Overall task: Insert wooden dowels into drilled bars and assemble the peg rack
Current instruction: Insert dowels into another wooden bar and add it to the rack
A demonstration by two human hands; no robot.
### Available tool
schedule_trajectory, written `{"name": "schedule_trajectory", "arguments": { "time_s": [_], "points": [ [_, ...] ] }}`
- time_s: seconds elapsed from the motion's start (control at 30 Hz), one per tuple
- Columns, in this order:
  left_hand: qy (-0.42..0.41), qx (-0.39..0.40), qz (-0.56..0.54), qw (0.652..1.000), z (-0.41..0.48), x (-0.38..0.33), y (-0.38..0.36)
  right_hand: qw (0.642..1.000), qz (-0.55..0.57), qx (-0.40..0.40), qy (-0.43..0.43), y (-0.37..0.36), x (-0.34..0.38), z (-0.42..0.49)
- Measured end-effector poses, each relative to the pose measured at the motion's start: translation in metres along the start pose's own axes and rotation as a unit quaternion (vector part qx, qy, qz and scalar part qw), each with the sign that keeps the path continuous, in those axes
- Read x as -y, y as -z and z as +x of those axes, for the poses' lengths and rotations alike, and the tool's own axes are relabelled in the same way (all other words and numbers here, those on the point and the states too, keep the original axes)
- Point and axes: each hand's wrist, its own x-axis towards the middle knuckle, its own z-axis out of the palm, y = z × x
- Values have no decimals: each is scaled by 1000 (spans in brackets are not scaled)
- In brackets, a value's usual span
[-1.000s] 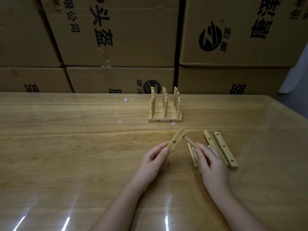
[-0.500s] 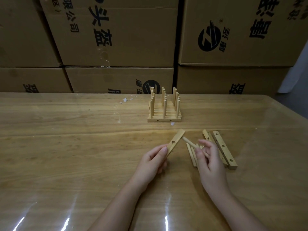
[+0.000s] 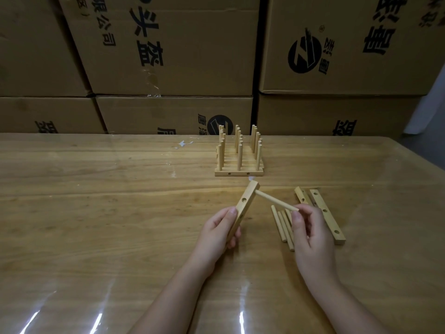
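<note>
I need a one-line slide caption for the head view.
Left hand grips a drilled bar; right hand holds a dowel against its far end; peg rack behind.

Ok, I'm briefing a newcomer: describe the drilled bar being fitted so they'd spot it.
On the table, nearer than the peg rack, the left hand grips a drilled bar. Unlike the two bars lying flat at right, it is raised, a dowel meeting its far end.

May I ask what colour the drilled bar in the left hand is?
The drilled wooden bar is pale yellowish tan, seen in the head view.
</note>
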Motion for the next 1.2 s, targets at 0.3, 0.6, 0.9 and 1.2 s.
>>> {"name": "schedule_trajectory", "arguments": {
  "time_s": [0.3, 0.6, 0.9, 1.2],
  "points": [
    [-9, -11, 7, 1000, -1, 2, 0, 999, -51, -14, 8, 2, 2, 3],
    [-8, 3, 55, 998, -2, 3, -2, 1000, -16, -13, -14, 1, -1, 3],
    [25, -24, -80, 996, 2, -1, 3, 986, -142, 76, -39, -1, -6, 4],
    [8, -42, -99, 994, 5, 1, 5, 900, -377, 219, 20, -9, -2, -2]
  ]
}}
